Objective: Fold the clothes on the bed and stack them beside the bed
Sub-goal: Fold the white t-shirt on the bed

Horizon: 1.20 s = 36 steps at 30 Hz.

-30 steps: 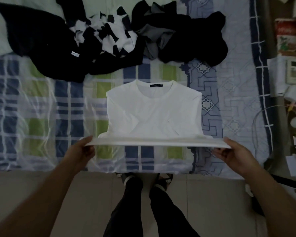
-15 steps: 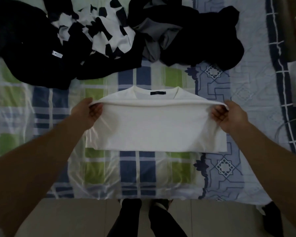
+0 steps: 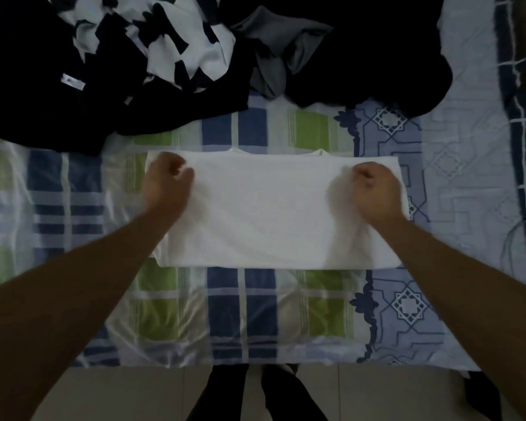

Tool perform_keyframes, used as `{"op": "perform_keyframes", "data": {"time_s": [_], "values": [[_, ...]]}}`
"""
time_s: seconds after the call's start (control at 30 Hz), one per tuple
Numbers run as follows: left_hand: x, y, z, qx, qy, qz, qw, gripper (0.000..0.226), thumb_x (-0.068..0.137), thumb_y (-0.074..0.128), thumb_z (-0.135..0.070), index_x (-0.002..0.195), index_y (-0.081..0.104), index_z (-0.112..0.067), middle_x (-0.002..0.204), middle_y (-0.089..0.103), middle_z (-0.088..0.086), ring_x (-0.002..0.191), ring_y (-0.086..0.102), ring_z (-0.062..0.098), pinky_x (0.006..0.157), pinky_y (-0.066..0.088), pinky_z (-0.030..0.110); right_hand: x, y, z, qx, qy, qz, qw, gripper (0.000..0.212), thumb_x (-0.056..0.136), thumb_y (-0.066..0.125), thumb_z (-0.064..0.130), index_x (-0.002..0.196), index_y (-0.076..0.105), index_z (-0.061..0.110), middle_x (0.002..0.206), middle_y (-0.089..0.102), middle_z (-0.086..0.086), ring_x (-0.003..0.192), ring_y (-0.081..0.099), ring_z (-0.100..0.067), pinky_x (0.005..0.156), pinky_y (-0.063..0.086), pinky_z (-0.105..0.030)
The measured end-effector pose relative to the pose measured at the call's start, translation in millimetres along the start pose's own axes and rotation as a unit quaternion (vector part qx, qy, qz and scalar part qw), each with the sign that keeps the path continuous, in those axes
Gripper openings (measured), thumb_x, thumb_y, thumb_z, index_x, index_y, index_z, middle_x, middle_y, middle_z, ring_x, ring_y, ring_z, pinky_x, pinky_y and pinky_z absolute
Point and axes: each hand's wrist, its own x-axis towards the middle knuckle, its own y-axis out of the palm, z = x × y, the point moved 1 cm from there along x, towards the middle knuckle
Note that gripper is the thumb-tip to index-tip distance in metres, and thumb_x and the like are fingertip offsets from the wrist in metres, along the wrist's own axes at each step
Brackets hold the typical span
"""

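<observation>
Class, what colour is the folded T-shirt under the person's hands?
White, plain with no print visible; the folded T-shirt shows best in the head view.

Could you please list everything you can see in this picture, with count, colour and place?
T-shirt: one, white, folded in half, lying flat mid-bed.
Dark clothes: a heap, black, unfolded, far left of the bed; count unclear.
Patterned garment: one, white with black patches, crumpled on the dark heap.
Grey garment: one, grey, crumpled at the far middle.
Black garment: one heap, far right of the bed.
Bedsheet: one, blue, green and white checks, covering the bed.
Floor: pale tiles, nearest edge.
Left hand: fingers curled on the T-shirt's far left corner.
Right hand: fingers curled on its far right corner.
Legs: two, dark trousers, on the floor.
</observation>
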Motion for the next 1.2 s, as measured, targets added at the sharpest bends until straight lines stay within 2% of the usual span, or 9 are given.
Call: {"op": "perform_keyframes", "data": {"time_s": [0.1, 0.17, 0.27, 0.5, 0.67, 0.77, 0.9, 1.07, 1.2], "values": [[-19.3, 30.5, -7.2, 0.206, 0.264, 0.144, 0.931, 0.046, 0.098, 0.060, -0.031, 0.142, 0.055, -0.021, 0.154, 0.047, 0.008, 0.143, 0.041, 0.027, 0.117, 0.036, 0.048, -11.0, 32.9, 21.8, -0.162, -0.278, 0.123, 0.939, 0.041, 0.094, 0.048, 0.024, 0.126, 0.066, 0.007, 0.130, 0.060, -0.017, 0.124, 0.049, -0.037, 0.107, 0.042, -0.045], [-20.8, 54.4, -9.5, 0.319, 0.341, 0.206, 0.860, 0.062, 0.103, 0.049, -0.040, 0.160, 0.030, -0.023, 0.169, 0.020, 0.010, 0.156, 0.017, 0.030, 0.125, 0.020, 0.051, -7.3, 52.7, 27.2, -0.254, -0.284, 0.183, 0.906, 0.053, 0.099, 0.039, 0.037, 0.147, 0.046, 0.015, 0.156, 0.038, -0.019, 0.145, 0.031, -0.038, 0.118, 0.031, -0.052], [-5.4, 67.3, -3.5, 0.407, 0.318, 0.188, 0.835, 0.070, 0.105, 0.032, -0.053, 0.163, 0.003, -0.027, 0.172, -0.002, 0.009, 0.158, -0.002, 0.032, 0.127, 0.007, 0.056, 7.2, 60.6, 13.3, -0.348, -0.200, 0.189, 0.896, 0.068, 0.102, 0.022, 0.052, 0.164, 0.009, 0.026, 0.173, -0.002, -0.008, 0.159, -0.005, -0.032, 0.127, 0.006, -0.055], [2.4, 51.9, 21.5, 0.426, 0.199, 0.134, 0.872, 0.074, 0.102, 0.020, -0.063, 0.162, -0.008, -0.031, 0.172, -0.012, 0.008, 0.157, -0.010, 0.037, 0.124, -0.002, 0.056, -1.2, -2.9, -51.6, -0.383, -0.094, 0.119, 0.911, 0.069, 0.103, 0.031, 0.052, 0.162, 0.011, 0.022, 0.170, 0.008, -0.015, 0.157, 0.005, -0.037, 0.126, 0.008, -0.055], [-72.6, 81.3, 7.0, 0.377, 0.236, 0.167, 0.880, 0.074, 0.102, 0.034, -0.053, 0.163, 0.003, -0.027, 0.172, -0.003, 0.012, 0.157, -0.002, 0.039, 0.124, 0.006, 0.058, -41.6, -37.3, -85.0, -0.108, 0.071, -0.011, 0.992, 0.058, 0.092, 0.068, 0.034, 0.143, 0.046, 0.017, 0.136, 0.055, -0.014, 0.124, 0.052, -0.035, 0.101, 0.048, -0.046], [-134.2, 123.5, -6.9, 0.356, 0.279, 0.195, 0.870, 0.070, 0.103, 0.025, -0.053, 0.164, 0.004, -0.027, 0.172, -0.003, 0.013, 0.157, -0.002, 0.039, 0.124, 0.011, 0.060, -53.1, -43.5, -96.5, 0.033, 0.163, -0.042, 0.985, 0.038, 0.089, 0.075, 0.034, 0.121, 0.065, 0.015, 0.107, 0.067, 0.004, 0.103, 0.068, -0.025, 0.081, 0.047, -0.027], [-185.4, 177.2, -34.9, 0.328, 0.278, 0.193, 0.882, 0.069, 0.104, 0.011, -0.056, 0.164, -0.004, -0.025, 0.171, -0.014, 0.012, 0.156, -0.015, 0.036, 0.126, 0.007, 0.059, -42.2, -44.2, -104.0, 0.129, 0.239, 0.002, 0.963, 0.040, 0.073, 0.084, 0.056, 0.070, 0.064, 0.021, 0.068, 0.071, 0.012, 0.068, 0.068, -0.014, 0.061, 0.051, -0.026], [-231.1, 231.8, -73.6, 0.255, 0.373, 0.232, 0.861, 0.083, 0.099, 0.028, -0.066, 0.164, 0.004, -0.020, 0.171, -0.008, 0.014, 0.158, -0.011, 0.030, 0.127, 0.004, 0.051, -22.9, -39.1, -105.2, 0.244, 0.247, 0.093, 0.933, 0.029, 0.077, 0.089, 0.039, 0.094, 0.077, 0.019, 0.089, 0.080, 0.003, 0.076, 0.077, -0.013, 0.060, 0.060, -0.024], [-247.4, 260.7, -90.9, 0.230, 0.349, 0.211, 0.883, 0.095, 0.083, 0.059, -0.046, 0.163, 0.018, -0.016, 0.170, 0.009, 0.017, 0.158, 0.004, 0.032, 0.128, 0.008, 0.047, -1.8, -36.4, -97.2, 0.287, 0.234, 0.106, 0.923, 0.031, 0.078, 0.088, 0.035, 0.102, 0.077, 0.016, 0.093, 0.081, 0.002, 0.084, 0.077, -0.016, 0.070, 0.062, -0.029]]}}
